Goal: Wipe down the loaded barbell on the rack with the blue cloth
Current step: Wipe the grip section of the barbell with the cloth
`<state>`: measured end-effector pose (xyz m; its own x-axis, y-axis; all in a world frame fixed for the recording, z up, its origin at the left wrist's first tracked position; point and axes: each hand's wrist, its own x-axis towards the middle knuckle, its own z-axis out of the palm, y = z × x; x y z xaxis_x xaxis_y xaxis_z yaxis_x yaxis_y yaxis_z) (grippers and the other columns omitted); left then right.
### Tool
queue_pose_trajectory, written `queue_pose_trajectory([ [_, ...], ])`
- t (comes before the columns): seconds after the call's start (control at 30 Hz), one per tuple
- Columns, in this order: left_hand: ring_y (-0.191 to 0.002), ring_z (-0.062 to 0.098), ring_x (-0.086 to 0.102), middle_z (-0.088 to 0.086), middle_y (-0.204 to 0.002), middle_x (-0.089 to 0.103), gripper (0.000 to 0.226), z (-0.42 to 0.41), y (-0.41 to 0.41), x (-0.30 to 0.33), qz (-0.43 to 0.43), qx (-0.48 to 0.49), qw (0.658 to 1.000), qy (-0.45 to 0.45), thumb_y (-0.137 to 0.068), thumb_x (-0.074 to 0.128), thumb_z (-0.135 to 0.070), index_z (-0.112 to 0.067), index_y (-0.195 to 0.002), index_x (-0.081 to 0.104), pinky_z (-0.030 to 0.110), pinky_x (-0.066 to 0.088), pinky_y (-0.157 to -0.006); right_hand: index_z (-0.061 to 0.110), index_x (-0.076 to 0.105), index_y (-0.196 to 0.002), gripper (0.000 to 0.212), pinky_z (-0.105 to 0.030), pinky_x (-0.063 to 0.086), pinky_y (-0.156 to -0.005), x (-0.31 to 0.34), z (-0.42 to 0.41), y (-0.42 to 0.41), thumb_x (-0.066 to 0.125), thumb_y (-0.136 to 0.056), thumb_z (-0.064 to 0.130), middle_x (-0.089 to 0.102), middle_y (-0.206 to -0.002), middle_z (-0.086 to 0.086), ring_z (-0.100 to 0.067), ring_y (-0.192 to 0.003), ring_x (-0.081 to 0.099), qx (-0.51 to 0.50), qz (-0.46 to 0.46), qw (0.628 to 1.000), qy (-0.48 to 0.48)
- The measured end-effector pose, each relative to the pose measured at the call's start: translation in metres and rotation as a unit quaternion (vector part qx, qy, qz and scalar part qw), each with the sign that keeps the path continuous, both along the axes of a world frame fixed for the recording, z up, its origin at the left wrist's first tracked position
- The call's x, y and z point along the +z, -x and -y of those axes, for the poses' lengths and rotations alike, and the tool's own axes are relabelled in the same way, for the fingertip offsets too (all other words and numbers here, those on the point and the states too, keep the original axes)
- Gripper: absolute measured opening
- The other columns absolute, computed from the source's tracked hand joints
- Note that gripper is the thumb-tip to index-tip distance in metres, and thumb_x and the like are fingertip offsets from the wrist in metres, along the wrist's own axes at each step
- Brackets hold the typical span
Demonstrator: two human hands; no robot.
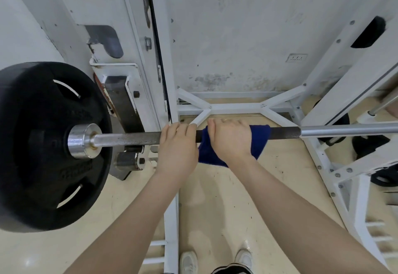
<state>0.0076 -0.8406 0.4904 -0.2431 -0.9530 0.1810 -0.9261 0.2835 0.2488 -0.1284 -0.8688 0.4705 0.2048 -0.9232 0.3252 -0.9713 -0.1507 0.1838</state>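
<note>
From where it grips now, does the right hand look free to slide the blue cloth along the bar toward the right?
Probably yes. The right hand holds the blue cloth wrapped on the bar, and the shaft to its right looks bare. The left hand grips on the other side.

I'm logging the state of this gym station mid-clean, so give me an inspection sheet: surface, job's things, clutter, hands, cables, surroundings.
Surface: pale floor with small dark specks.
Job's things: barbell lying across the white rack, black plate on its left end; blue cloth wrapped round the bar.
Clutter: more dark plates low on the right.
Hands: left hand grips the bare bar; right hand grips the cloth round the bar, slightly blurred.
Cables: nothing seen.
Surroundings: scuffed white wall with a socket; the person's shoes below.
</note>
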Motion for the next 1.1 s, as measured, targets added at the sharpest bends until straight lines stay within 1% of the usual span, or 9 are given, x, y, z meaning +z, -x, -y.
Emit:
queue_pose_trajectory([
  [0.13,-0.106,0.034,0.054,0.01,-0.105,0.063,0.035,-0.003,0.021,0.002,-0.022,-0.016,1.0,0.007,-0.07,0.063,-0.007,-0.006,-0.105,0.059,0.045,0.037,-0.101,0.013,0.053,-0.053,0.043,-0.026,0.026,-0.049,-0.001,0.0,0.052,0.031,-0.084,0.032,0.05,-0.042,-0.005,-0.025,-0.037,0.041,-0.014,0.076,0.996,0.05],
  [0.3,-0.111,0.033,0.053,0.01,-0.11,0.063,0.043,-0.005,0.046,-0.001,-0.031,-0.043,0.998,0.026,-0.073,0.061,0.001,-0.006,-0.116,0.058,0.05,0.031,-0.106,0.015,0.052,-0.072,0.036,-0.031,0.032,-0.059,0.01,-0.001,0.106,0.027,-0.089,0.035,0.057,-0.059,-0.003,-0.024,-0.053,0.041,-0.08,0.017,0.995,-0.053],
  [0.37,-0.109,0.032,0.056,0.009,-0.107,0.065,0.045,-0.004,0.052,-0.006,-0.03,-0.045,0.998,0.042,-0.069,0.064,0.004,-0.007,-0.113,0.06,0.05,0.036,-0.103,0.015,0.051,-0.074,0.017,-0.031,0.03,-0.057,0.009,-0.001,0.075,0.039,-0.085,0.022,0.051,-0.057,-0.002,-0.024,-0.051,0.046,-0.061,0.002,0.996,-0.064],
  [0.53,-0.119,0.027,0.048,0.005,-0.124,0.056,0.045,-0.003,0.062,0.003,-0.008,-0.054,0.999,0.001,-0.082,0.056,-0.004,-0.011,-0.125,0.051,0.037,0.03,-0.104,0.015,0.055,-0.059,0.039,-0.028,0.032,-0.052,0.001,-0.003,0.075,0.03,-0.087,0.027,0.053,-0.049,0.0,-0.023,-0.044,0.048,0.067,0.113,0.991,0.018],
  [0.63,-0.122,0.025,0.044,0.003,-0.131,0.051,0.043,-0.004,0.063,0.005,-0.002,-0.026,1.0,-0.01,-0.089,0.049,-0.004,-0.015,-0.13,0.045,0.035,0.031,-0.101,0.013,0.053,-0.057,0.04,-0.028,0.033,-0.053,0.003,-0.005,0.123,0.03,-0.086,0.027,0.052,-0.047,-0.003,-0.027,-0.042,0.048,0.028,0.093,0.995,0.015],
  [0.77,-0.087,0.03,0.063,0.007,-0.095,0.068,0.042,-0.005,0.067,-0.003,-0.023,0.001,0.999,0.037,-0.064,0.069,0.011,-0.01,-0.101,0.064,0.036,0.048,-0.074,0.014,0.047,-0.069,0.031,-0.032,0.03,-0.059,0.01,-0.001,0.153,0.026,-0.087,0.027,0.049,-0.053,-0.002,-0.026,-0.047,0.039,-0.077,-0.013,0.995,-0.058],
  [0.87,-0.089,0.031,0.059,0.006,-0.093,0.067,0.032,-0.004,0.071,0.0,-0.047,0.02,0.998,0.03,-0.074,0.06,0.007,-0.01,-0.101,0.063,0.034,0.042,-0.076,0.016,0.044,-0.086,0.003,-0.033,0.03,-0.064,0.021,-0.008,0.118,0.046,-0.087,0.019,0.051,-0.069,-0.002,-0.025,-0.061,0.046,-0.057,-0.054,0.992,-0.102],
  [0.97,-0.1,0.028,0.054,0.004,-0.104,0.065,0.03,-0.003,0.07,0.002,-0.054,0.03,0.998,0.019,-0.083,0.055,-0.002,-0.013,-0.11,0.06,0.034,0.038,-0.084,0.015,0.048,-0.093,0.01,-0.034,0.03,-0.069,0.027,-0.012,0.1,0.039,-0.093,0.021,0.05,-0.075,-0.001,-0.023,-0.068,0.048,0.008,-0.043,0.992,-0.117],
  [1.1,-0.106,0.026,0.051,0.002,-0.111,0.062,0.031,-0.004,0.072,0.005,-0.049,0.037,0.998,-0.005,-0.086,0.053,-0.006,-0.014,-0.116,0.057,0.032,0.035,-0.087,0.013,0.053,-0.077,0.023,-0.034,0.04,-0.06,0.023,-0.006,0.163,0.032,-0.085,0.019,0.054,-0.06,-0.002,-0.025,-0.053,0.05,-0.033,-0.033,0.994,-0.103],
])
